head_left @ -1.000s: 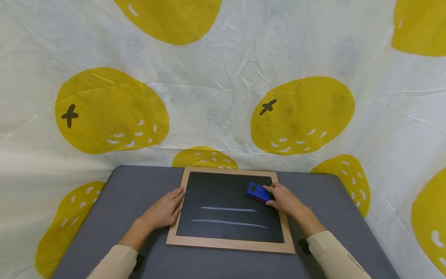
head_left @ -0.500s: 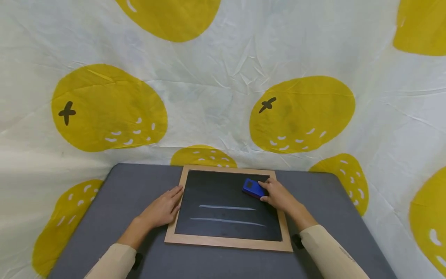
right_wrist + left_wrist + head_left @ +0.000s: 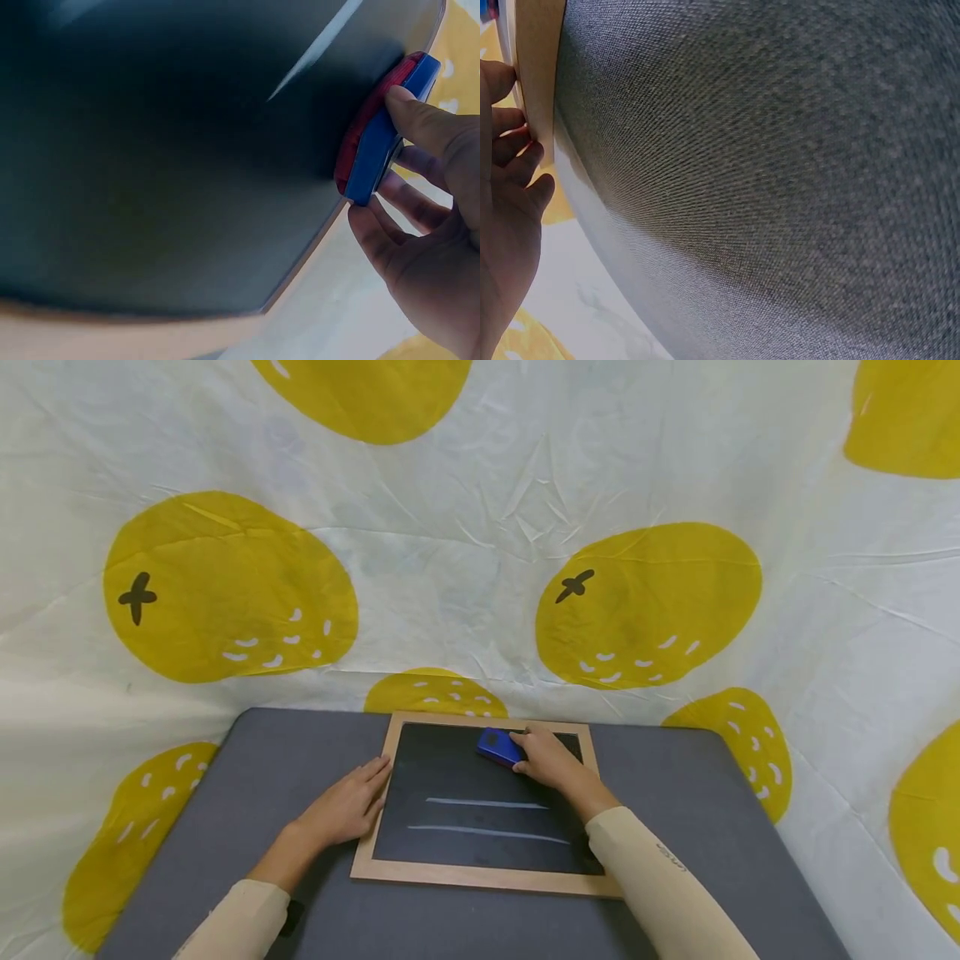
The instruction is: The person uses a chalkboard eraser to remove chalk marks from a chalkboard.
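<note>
A wood-framed chalkboard [image 3: 382, 827] lies flat on the dark grey table [image 3: 262, 760]. Two white chalk lines [image 3: 487, 804] run across its black surface. My right hand [image 3: 546, 758] grips a blue eraser [image 3: 498, 747] with a red pad, pressed on the board's upper middle. In the right wrist view the eraser [image 3: 379, 135] sits between thumb and fingers [image 3: 416, 124] against the dark board [image 3: 165, 165]. My left hand [image 3: 347, 806] lies flat with straight fingers on the board's left frame edge; in the left wrist view its fingertips [image 3: 514, 154] touch the wooden frame [image 3: 536, 75].
A white cloth with big yellow fruit shapes [image 3: 645, 602] hangs behind and around the table. Bare grey tabletop [image 3: 780, 172] stretches to the left and right of the board. The table's rounded far corners [image 3: 705, 735] meet the cloth.
My right hand has slid the blue eraser leftward along the top of the board, from the upper right to the upper middle. The left hand has stayed on the frame.
</note>
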